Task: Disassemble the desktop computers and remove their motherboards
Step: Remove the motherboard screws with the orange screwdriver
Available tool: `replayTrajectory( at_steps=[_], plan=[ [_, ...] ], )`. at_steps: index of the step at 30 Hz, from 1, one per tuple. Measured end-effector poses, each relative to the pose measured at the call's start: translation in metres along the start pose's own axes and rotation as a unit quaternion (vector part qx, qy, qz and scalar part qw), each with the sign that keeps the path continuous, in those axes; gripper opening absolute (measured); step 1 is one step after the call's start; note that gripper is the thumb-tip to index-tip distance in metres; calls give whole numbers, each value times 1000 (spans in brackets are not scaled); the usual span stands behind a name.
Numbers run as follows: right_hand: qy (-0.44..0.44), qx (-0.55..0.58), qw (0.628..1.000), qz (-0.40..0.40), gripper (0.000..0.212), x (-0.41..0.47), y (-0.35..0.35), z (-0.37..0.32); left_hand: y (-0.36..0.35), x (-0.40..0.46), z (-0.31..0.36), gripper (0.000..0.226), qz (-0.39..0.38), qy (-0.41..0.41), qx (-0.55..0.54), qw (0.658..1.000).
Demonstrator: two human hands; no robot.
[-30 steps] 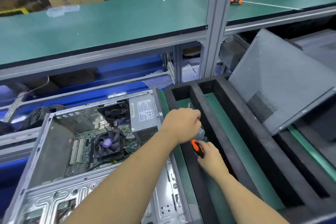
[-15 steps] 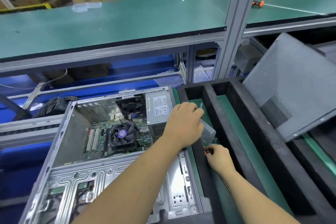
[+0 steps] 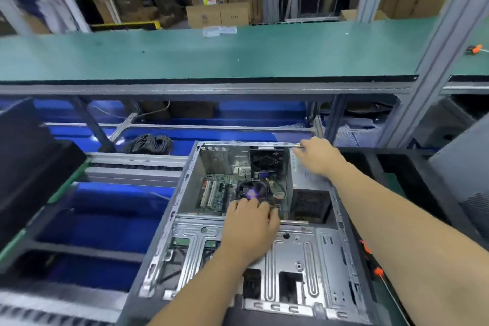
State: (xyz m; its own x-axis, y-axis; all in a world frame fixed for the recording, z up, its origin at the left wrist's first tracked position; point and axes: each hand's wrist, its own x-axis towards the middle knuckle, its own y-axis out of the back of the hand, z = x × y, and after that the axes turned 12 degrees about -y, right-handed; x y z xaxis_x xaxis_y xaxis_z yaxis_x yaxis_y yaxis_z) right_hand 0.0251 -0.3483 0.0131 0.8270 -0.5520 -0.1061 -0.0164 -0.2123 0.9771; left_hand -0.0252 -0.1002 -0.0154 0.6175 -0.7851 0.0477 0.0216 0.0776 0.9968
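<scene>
Cardboard boxes (image 3: 219,14) stand behind a long green bench top (image 3: 211,55), which runs above the open computer case (image 3: 185,209); the case lies on its side below the bench, with its motherboard (image 3: 217,193) still inside, at the far left part of the case. Just right of the motherboard sits the CPU fan (image 3: 251,193); the left hand (image 3: 251,222) rests at the near edge of this fan, fingers curled, but whether it grips something I cannot tell. The right hand (image 3: 316,156) holds the far right rim of the case. An orange-handled screwdriver (image 3: 370,259) lies just right of the case.
</scene>
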Motion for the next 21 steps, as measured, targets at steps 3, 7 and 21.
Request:
replayTrajectory(
  at_steps=[3,7,21],
  plan=[
    [0,-37,999,40,50,-2,-12,-1,-3,2,-4,45,-2,6,-39,999],
    [-12,-75,997,25,52,-2,-9,-5,-9,8,-6,53,-9,21,-64,998],
    [-113,-85,986,89,45,-31,-7,22,-6,41,-52,59,-47,-98,-26,994]
  ],
)
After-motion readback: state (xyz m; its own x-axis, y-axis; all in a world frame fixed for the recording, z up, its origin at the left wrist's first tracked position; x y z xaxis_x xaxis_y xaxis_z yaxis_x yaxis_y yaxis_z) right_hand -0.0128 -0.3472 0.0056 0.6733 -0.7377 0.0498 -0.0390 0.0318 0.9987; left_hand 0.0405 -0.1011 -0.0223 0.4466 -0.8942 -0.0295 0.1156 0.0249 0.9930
